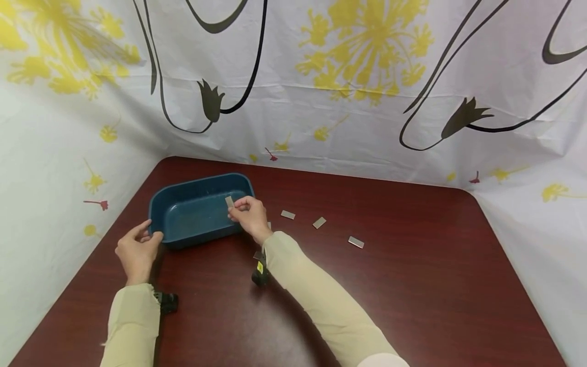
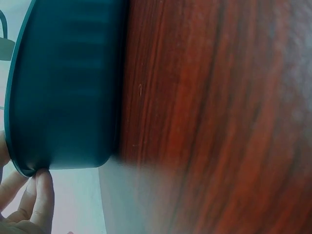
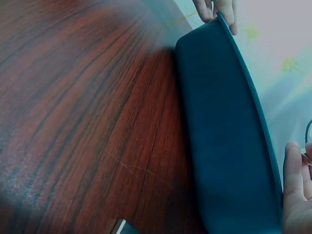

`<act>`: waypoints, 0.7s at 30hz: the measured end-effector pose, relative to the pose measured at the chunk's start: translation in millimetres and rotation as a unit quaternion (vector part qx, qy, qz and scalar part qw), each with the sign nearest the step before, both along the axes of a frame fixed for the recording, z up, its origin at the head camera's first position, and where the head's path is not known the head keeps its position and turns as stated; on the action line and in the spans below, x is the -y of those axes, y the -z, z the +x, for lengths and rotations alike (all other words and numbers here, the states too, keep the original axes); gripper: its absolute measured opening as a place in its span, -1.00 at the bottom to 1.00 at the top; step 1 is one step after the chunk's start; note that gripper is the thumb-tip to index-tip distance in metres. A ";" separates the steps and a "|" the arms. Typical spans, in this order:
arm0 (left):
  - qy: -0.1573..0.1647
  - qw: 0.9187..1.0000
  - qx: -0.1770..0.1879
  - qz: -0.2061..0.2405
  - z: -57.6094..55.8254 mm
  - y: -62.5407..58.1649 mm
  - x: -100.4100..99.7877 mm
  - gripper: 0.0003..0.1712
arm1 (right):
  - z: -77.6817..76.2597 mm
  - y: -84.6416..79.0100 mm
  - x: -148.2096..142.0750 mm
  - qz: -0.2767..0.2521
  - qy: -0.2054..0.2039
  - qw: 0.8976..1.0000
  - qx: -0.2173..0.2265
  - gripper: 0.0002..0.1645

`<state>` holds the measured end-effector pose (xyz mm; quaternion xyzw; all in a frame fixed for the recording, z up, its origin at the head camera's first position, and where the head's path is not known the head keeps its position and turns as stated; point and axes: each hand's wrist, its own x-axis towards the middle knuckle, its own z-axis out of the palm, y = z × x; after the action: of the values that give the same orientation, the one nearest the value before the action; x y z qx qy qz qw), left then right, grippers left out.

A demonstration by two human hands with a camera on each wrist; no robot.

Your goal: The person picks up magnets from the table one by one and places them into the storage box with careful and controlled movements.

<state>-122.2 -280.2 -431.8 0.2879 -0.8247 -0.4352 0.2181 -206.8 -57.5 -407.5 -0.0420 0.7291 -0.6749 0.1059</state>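
A dark blue plastic tub (image 1: 202, 237) stands at the left of the table. My left hand (image 1: 137, 252) grips its left end; in the left wrist view the fingers (image 2: 45, 195) close on the corner of the rim. Over the tub's right part, my right hand (image 1: 252, 218) pinches a small flat rectangular metal piece (image 1: 230, 202) between thumb and fingertips, held tilted up. The right wrist view shows the near wall of the tub (image 3: 229, 126), with the pinched piece only partly visible at the right edge.
Right of the tub, similar metal pieces lie scattered on the reddish-brown table (image 1: 412, 285): one piece (image 1: 288, 215) near the tub, another (image 1: 319, 223) beyond it, a third (image 1: 356, 242) farther right. Another peeks out beside my right wrist. A patterned white cloth (image 1: 284, 66) hangs behind.
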 end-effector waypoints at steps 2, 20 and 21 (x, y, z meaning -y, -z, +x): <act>0.000 1.000 0.000 -0.002 -0.2 -0.2 0.6 -0.52 | -1.1 -0.3 1.3 0.004 0.000 1.000 -0.003 -0.86; -0.002 1.000 0.003 -0.011 -1.1 1.2 0.9 -0.52 | -13.1 0.2 10.1 0.045 -0.010 0.999 0.006 -0.85; -0.004 1.000 0.003 -0.009 -0.9 1.1 1.1 -0.52 | -13.5 -0.3 10.6 0.047 -0.011 0.999 0.008 -0.85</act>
<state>-123.1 -281.3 -433.0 0.2899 -0.8282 -0.4261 0.2202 -220.4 -68.1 -407.2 -0.0400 0.7584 -0.6393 0.1208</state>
